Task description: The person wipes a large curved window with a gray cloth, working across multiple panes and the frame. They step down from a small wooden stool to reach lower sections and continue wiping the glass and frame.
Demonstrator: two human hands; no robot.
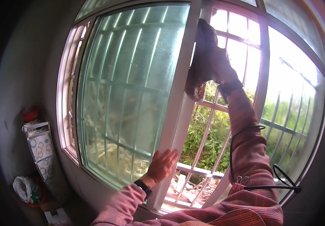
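My left hand (162, 166) presses flat on the lower part of the pale metal stile (175, 101) of a sliding window sash. It grips nothing, and its fingers are a little apart. Higher up, my right hand (223, 67) reaches through the window opening with a dark cloth (203, 53) bunched under it. The cloth lies along the outer side of the same stile and hangs below the hand. Backlight darkens this hand, so its fingers are hard to make out. Left of the stile, the sash's greenish glass pane (131, 62) looks hazy.
Metal security bars (204, 135) stand outside, with green plants beyond. Another glass pane (288, 110) is at the right. A narrow drawer unit (40, 147) with circle patterns stands by the left wall, near a red bin (42, 195) lined with a white bag. A black cable (267, 187) loops by my right arm.
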